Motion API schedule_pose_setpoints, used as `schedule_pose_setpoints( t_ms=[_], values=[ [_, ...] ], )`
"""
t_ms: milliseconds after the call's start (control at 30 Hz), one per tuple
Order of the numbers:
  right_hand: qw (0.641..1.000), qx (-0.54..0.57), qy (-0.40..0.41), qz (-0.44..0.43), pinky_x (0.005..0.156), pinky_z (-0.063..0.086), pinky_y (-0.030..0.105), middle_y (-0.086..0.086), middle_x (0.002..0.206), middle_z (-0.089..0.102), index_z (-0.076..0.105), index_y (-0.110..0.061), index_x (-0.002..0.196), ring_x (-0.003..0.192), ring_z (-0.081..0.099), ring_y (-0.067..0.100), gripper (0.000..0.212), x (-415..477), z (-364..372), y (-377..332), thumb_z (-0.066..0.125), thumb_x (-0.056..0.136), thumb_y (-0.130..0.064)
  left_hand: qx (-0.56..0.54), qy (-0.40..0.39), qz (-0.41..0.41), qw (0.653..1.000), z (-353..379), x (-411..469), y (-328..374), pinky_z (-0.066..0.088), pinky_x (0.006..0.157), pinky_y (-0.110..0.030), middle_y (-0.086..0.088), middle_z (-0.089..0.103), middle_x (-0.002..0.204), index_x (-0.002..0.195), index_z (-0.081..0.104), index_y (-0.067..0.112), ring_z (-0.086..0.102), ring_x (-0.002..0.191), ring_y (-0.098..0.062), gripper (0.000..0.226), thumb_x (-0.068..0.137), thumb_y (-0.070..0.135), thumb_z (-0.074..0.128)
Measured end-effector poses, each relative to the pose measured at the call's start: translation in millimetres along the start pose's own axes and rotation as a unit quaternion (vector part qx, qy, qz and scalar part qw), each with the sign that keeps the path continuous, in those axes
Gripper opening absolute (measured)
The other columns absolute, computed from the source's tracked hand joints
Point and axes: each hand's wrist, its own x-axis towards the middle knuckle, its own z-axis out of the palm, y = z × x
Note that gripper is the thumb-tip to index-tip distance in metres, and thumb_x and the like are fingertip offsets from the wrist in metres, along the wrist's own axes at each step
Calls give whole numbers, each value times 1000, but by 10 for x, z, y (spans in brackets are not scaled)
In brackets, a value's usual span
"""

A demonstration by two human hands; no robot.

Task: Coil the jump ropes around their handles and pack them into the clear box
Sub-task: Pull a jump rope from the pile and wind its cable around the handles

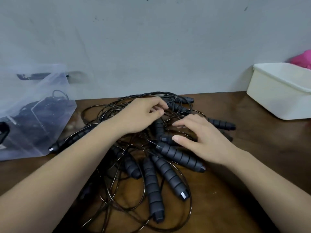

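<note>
**Both hands in the tangle, hunting for one rope to free**

The jump ropes (148, 147) lie in one big knotted heap in the middle of the frame, on the brown table (252, 157), with foam handles (180, 157) fanning out toward the lower centre and thin black cords looping everywhere.

The left hand (141, 116) reaches in from the lower left with its fingers curled. Fingertips and thumb come together on a thin cord (170, 113) near the top of the heap, and it looks like a pinch. The likely aim is to single out one strand from the mess.

The right hand (205, 142) comes in from the lower right with its fingers spread wide and low over the pile. Its thumb (178, 138) lies against a handle end, gripping nothing. It probably pins the heap down so that a pull on one cord does not drag everything along.

The clear box (33, 115) waits at the left edge of the frame, close to the pile. Dark rope is already visible through its wall, so some packing seems done.

A white tub (276, 95) stands at the right, with something pink (302, 58) behind it.

No coiling is under way yet. This is the sorting step, and plenty of ropes remain.
</note>
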Motion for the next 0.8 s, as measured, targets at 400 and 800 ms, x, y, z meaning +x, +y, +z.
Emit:
schedule_pose_setpoints(
  t_ms=[400, 800],
  values=[
    [991, -62, -122, 6, 97, 54, 32, -29, 129, 48, 42, -44, 148, 115, 56, 3, 78, -98, 49, -151, 62, 83, -81, 53, -66, 4, 996, -46, -603, -100, 53, 101, -31, 23, 72, 106, 119, 68, 42, 65, 107, 6, 30, 92, 53, 75],
    [996, -84, -33, 6, 96, 56, 27, -23, 122, 67, 52, -42, 153, 114, 65, 3, 79, -131, -197, -172, 64, 80, -69, 229, -10, 21, 973, -78, -672, -272, 40, 100, -38, 26, 66, 90, 108, 67, 45, 52, 101, 2, 48, 89, 84, 47]
  ],
)
